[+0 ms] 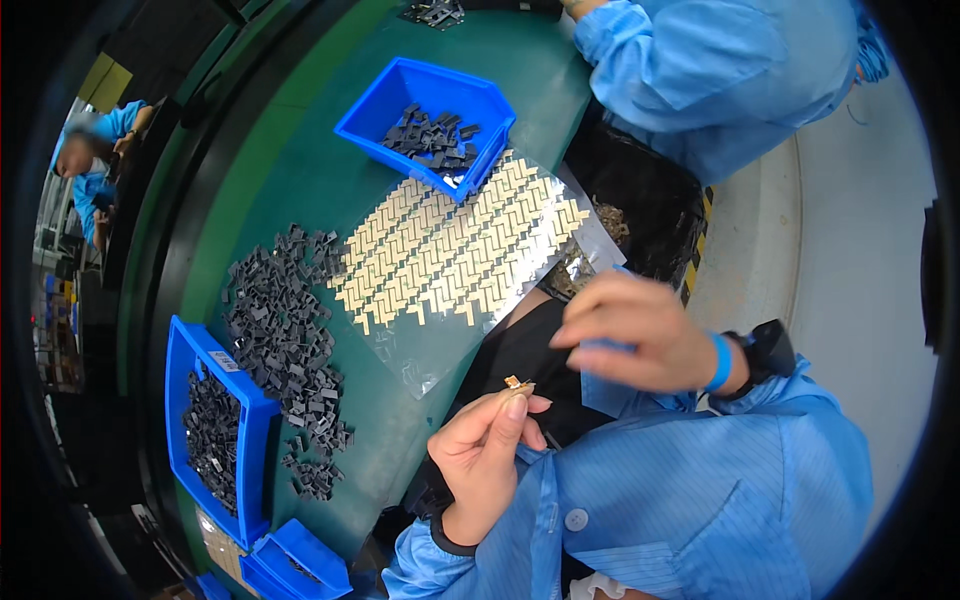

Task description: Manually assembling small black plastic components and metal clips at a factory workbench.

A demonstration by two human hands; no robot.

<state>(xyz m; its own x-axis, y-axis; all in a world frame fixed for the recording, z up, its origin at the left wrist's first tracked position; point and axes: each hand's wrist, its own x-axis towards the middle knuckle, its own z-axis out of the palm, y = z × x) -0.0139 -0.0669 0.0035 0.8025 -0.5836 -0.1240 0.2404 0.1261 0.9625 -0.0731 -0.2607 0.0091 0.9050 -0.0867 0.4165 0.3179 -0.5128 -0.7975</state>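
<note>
- Left hand [482, 455]: raised at the near side of the work area, thumb and index finger pinched on a small gold-coloured part [514, 382]; other fingers curled beneath.
- Small part: at the fingertips, held above the wearer's lap, just off the edge of the green surface [375, 440]. Its exact shape is too small to make out.
- Right hand [640, 335]: lifted to the right of the part and apart from it, fingers loosely bent. Motion blur here; cannot tell whether anything sits between the fingers.
- Wrists: blue band [721, 362] and a black strap on the right, dark band [452, 535] on the left.
- Clear sheet [425, 350]: flat on the surface beyond the hands, covered in slanting rows of cream strips [450, 245].
- Upper blue bin [440, 85]: overlaps the sheet's far edge, dark grey pieces inside.
- Loose pile of similar dark pieces [285, 330]: left of the sheet.
- Larger blue bin [254, 460]: left of the pile, also holding dark pieces; smaller blue bin [310, 550] just beside its near end.
- Co-worker [680, 50]: blue sleeve, upper right.
</note>
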